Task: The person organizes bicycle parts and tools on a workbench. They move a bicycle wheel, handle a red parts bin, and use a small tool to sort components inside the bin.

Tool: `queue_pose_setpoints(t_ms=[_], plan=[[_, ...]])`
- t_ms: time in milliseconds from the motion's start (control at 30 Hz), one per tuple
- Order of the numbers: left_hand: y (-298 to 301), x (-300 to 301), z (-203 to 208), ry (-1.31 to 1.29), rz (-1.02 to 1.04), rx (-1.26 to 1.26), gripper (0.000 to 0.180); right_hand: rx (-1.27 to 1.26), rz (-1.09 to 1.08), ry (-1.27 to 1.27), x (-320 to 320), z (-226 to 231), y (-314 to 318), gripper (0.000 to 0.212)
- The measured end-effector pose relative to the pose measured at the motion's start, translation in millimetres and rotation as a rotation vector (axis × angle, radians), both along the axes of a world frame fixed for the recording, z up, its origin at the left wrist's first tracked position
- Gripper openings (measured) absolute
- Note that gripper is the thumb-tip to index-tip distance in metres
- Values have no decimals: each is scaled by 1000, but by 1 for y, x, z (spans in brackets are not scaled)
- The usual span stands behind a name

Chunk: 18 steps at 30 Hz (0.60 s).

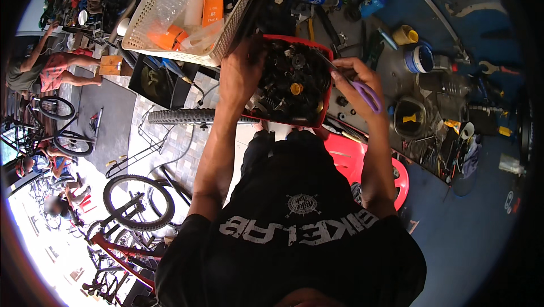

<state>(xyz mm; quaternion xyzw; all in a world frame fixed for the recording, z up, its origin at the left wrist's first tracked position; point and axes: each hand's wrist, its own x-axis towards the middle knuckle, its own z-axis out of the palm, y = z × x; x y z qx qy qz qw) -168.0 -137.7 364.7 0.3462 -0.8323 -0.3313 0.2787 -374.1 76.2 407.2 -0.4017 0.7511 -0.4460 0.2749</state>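
Note:
My right hand (358, 83) is closed on a pair of scissors with purple handles (369, 96). The blades point up and left over the right edge of a red bin (327, 100). Dark small bike parts (283, 74) fill that bin, among them a round yellow-orange piece (296, 88) near the middle. My left hand (242, 74) is at the bin's left edge, beside a cream plastic basket (212, 57). Its fingers bend toward the parts in deep shadow, and whether they grip anything is not visible.
The basket holds clear plastic wrap and an orange box (213, 6). On the bench to the right stand a yellow cup (406, 35), a blue-and-white tub (419, 58) and tools. A red plastic chair (345, 157) is below. Bicycles (139, 202) and other people occupy the left.

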Motion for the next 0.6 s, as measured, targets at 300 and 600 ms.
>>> queue_pose_setpoints(t_ms=[300,600], plan=[[13,57,14,-398,-407,-93,99,-32,382,183,11,27,27,16],[-10,32,-13,-436,-451,-320,87,-82,626,313,19,-4,-13,16]])
